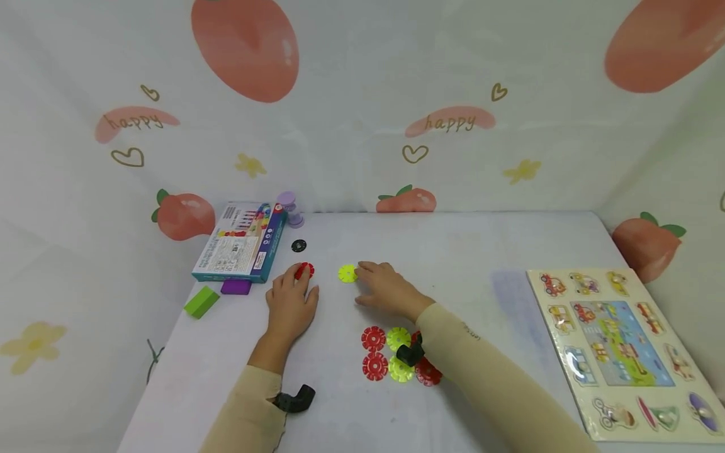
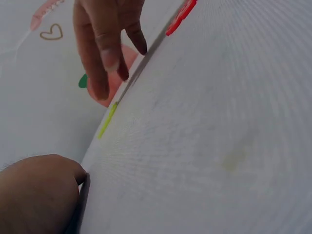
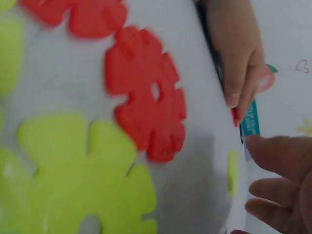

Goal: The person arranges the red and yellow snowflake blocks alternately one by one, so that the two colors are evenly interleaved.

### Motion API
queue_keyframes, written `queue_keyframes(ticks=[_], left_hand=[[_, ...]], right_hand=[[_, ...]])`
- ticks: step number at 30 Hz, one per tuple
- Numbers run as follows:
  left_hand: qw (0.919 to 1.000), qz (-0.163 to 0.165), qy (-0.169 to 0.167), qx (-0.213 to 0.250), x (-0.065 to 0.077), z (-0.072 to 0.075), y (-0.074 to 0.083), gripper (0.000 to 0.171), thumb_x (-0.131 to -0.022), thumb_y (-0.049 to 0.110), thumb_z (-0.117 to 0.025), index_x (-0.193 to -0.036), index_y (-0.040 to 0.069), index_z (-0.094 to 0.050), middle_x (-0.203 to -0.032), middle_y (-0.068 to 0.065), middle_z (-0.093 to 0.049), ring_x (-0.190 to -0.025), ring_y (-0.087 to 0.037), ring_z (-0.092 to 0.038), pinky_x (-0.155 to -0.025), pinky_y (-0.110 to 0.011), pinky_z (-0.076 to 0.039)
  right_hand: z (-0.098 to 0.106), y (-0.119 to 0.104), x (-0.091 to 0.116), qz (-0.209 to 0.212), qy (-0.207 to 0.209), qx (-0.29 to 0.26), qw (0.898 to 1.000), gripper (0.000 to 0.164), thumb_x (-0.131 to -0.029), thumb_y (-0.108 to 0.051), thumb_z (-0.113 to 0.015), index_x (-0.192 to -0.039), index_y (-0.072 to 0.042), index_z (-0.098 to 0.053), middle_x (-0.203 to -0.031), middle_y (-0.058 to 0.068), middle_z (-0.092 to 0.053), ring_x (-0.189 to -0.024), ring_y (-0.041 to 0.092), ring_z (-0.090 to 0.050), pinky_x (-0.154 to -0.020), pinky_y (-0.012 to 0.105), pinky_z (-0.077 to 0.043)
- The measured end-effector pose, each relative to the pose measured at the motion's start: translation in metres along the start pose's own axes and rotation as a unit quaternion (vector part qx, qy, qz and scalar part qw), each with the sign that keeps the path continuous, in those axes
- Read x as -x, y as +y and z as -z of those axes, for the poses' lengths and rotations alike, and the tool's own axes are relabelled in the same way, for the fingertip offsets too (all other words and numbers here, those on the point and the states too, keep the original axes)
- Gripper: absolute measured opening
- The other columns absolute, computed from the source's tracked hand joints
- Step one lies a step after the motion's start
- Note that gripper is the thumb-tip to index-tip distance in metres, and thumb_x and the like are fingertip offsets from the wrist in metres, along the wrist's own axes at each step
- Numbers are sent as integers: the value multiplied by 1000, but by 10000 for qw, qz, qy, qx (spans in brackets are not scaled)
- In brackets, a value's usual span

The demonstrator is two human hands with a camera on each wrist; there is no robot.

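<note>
Beige sleeves (image 1: 481, 368) of mine reach in over the white worktop (image 1: 464, 245), each with a black fitting (image 1: 297, 400) at the wrist; under and beside the right wrist lie six notched discs (image 1: 374, 366) in two rows of three, a red column toward the left edge, a yellow one in the middle and a red one toward the right edge, its farther disc partly hidden by the fitting; nearer the far edge my right hand (image 1: 391, 290) is released, fingers and thumb spread, grasping nothing; its fingertips are just beside a single yellow disc (image 1: 347, 274), flat on the worktop; closer to the left edge my left hand (image 1: 291, 302) is unclenched, a fingertip resting on a single red disc (image 1: 308, 269), the thumb apart from it.

Toward the far left corner lies a printed box (image 1: 238, 242); a black disc (image 1: 298, 246) is near its right side, a lilac spool-shaped piece (image 1: 291, 211) by its far corner, a purple block (image 1: 235, 287) at its near side; a green block (image 1: 201, 302) lies at the left edge; along the right edge lies a puzzle board (image 1: 629, 391); behind the far edge hangs a fruit-printed cloth (image 1: 340, 145).
</note>
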State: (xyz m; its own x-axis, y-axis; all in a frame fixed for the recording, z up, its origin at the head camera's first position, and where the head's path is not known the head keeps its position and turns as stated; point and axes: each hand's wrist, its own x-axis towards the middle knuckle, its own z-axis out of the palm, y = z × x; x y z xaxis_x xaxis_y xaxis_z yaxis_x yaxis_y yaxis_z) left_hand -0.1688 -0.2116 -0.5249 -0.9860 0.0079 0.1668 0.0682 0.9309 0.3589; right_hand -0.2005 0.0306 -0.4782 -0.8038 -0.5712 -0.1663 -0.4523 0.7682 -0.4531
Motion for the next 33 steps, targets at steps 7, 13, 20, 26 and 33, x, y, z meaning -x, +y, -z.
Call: queue_keyframes(ticks=[7,13,20,26,33], left_hand=[[9992,-124,-368,-102,-1,3,-3,62,-93,43,-56,-146,13,-43,-153,-7,-29,-134,-34,-23,-95,-59,-25],[9971,-314,-574,-395,1,10,-7,61,-94,45,-55,-146,14,-43,-150,-7,-30,-132,-35,-24,-93,-59,-25],[9968,-417,-569,-375,-5,3,-10,63,-95,49,-50,-149,17,-38,-154,-1,-24,-134,-32,-19,-94,-61,-18],[9973,-258,-516,-450,-4,3,-8,64,-95,50,-50,-148,16,-39,-152,-6,-26,-132,-36,-21,-91,-62,-19],[9976,-102,-409,-546,-3,3,-6,68,-93,52,-52,-148,14,-39,-147,-12,-27,-127,-38,-24,-87,-60,-21]], right_hand=[[-6,-4,2,56,-329,833,9960,77,-88,-56,-58,-152,-23,-29,-158,-7,-15,-144,26,-8,-109,56,-16],[-7,-10,-10,363,-388,1016,9934,82,-87,-59,-58,-153,-22,-27,-158,-7,-12,-144,24,-7,-107,57,-19],[-9,-13,-30,283,-552,1195,9909,83,-85,-67,-53,-153,-25,-27,-158,-9,-13,-144,25,-8,-104,58,-23],[-9,-16,-33,176,-570,1215,9908,86,-83,-71,-51,-153,-26,-27,-158,-9,-12,-144,26,-8,-104,57,-23],[-7,-17,-34,194,-602,1060,9924,87,-81,-76,-46,-152,-29,-28,-158,-9,-14,-144,27,-8,-105,58,-22]])
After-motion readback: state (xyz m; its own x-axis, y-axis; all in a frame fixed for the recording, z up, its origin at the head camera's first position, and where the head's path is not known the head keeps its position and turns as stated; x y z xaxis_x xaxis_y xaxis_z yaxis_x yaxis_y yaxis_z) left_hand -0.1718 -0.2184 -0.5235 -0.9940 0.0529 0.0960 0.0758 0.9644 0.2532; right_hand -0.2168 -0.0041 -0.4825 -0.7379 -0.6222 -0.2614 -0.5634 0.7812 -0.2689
